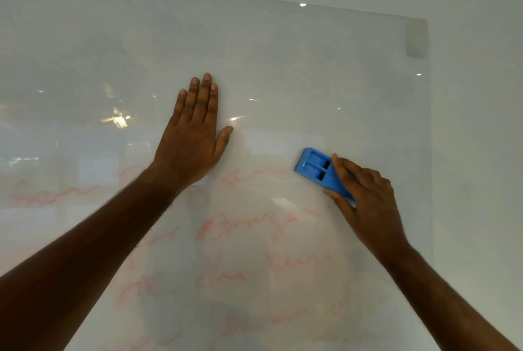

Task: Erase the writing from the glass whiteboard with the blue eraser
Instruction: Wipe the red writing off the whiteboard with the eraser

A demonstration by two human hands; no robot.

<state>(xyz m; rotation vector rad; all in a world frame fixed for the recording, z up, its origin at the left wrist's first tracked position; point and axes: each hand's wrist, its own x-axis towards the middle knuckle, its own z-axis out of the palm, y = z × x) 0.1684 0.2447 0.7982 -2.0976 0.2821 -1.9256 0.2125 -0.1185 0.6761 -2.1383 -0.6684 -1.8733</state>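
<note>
A glass whiteboard (283,61) fills the view, fixed to a pale wall. Faint red writing (240,226) runs across its lower half in several lines. My right hand (368,203) grips the blue eraser (317,171) and holds it against the glass, just right of the top line of writing. My left hand (192,138) lies flat on the board with straight fingers, up and left of the eraser. The left forearm covers part of the writing.
The board's right edge (429,152) and top edge meet near a metal mount (416,39) at the upper right. Bare wall (481,124) lies beyond the right edge. Ceiling lights reflect in the glass at left.
</note>
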